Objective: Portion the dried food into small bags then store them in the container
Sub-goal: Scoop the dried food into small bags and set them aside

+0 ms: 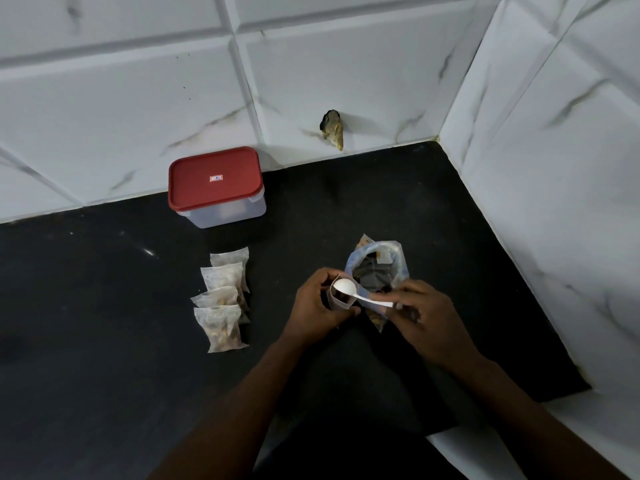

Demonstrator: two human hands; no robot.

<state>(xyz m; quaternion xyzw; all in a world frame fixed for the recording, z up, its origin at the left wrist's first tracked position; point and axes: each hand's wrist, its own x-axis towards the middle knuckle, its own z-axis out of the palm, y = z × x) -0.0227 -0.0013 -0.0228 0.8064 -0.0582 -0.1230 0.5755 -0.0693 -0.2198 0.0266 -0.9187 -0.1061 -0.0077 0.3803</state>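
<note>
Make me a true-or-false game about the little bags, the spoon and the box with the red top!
1. The red lid is on the container. True.
2. The right hand holds a white spoon. True.
3. The filled bags are inside the container. False: four of them lie on the black counter, in front of it.
4. The left hand is empty. False: it holds a small bag under the spoon.
5. The big food bag is open at the top. True.
</note>
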